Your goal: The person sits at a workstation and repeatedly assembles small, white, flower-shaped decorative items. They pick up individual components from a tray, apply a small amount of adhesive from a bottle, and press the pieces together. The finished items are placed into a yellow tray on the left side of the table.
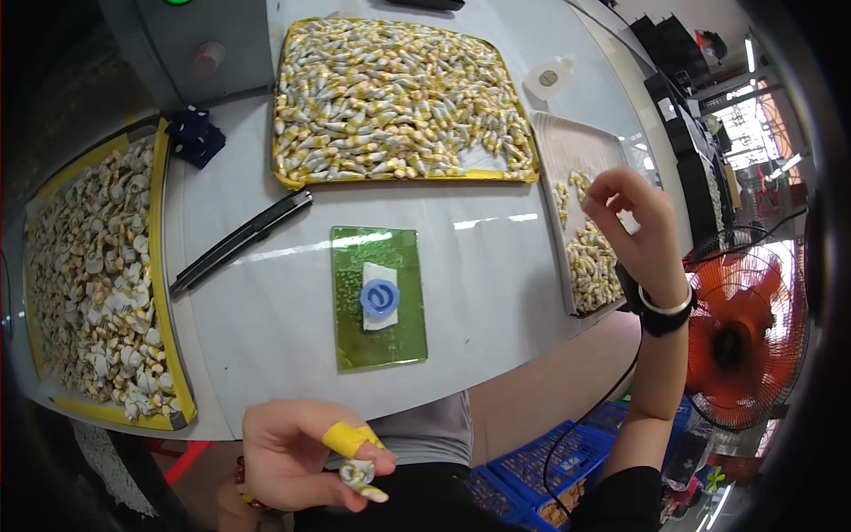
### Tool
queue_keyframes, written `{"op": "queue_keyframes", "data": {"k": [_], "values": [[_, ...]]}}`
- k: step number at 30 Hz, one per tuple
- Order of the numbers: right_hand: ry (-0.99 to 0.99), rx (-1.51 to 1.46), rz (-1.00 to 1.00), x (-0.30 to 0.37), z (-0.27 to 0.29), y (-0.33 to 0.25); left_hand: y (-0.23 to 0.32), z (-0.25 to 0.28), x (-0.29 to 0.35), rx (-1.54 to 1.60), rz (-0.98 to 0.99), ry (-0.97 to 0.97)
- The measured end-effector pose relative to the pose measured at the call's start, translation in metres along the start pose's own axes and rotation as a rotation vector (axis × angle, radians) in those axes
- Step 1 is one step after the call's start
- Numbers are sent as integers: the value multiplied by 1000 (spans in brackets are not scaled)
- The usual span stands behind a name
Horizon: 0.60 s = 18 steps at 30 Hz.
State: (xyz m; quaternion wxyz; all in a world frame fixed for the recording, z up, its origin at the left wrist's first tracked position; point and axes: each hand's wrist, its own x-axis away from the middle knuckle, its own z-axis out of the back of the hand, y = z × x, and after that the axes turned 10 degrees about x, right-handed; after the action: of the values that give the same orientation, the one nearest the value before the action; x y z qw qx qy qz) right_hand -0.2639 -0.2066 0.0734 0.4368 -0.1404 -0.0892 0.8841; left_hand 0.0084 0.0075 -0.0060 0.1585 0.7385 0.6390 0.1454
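Near the table's front edge, my left hand (297,457) pinches a small white-and-yellow shell-like piece (358,476) between thumb and forefinger. Yellow tape wraps that forefinger. Over on the right, my right hand (634,222) hangs above a long pale tray (572,142), thumb and fingers drawn together; whether anything sits between them I cannot make out. Small yellow-and-white pieces (592,266) are heaped in that tray below the hand. In the middle of the table lies a green glassy plate (381,350) bearing a white pad (382,321) and a blue ring-shaped item (379,298).
A yellow-rimmed tray (408,177) full of slender pieces stands at the back, another (162,293) with curled white pieces at left. A black elongated tool (244,239), dark cloth (196,137) and white bottle (549,78) lie around. Beside my right arm stands an orange fan (740,332); blue crates (554,461) sit below.
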Motion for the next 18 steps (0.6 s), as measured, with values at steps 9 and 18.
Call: {"op": "queue_keyframes", "data": {"k": [9,18], "values": [[-238,-217,528,-24,-50,-95,0,-12,1,-205,-30,69],[-301,-38,566,-31,-63,-104,4,3,8,-135,-64,-55]]}}
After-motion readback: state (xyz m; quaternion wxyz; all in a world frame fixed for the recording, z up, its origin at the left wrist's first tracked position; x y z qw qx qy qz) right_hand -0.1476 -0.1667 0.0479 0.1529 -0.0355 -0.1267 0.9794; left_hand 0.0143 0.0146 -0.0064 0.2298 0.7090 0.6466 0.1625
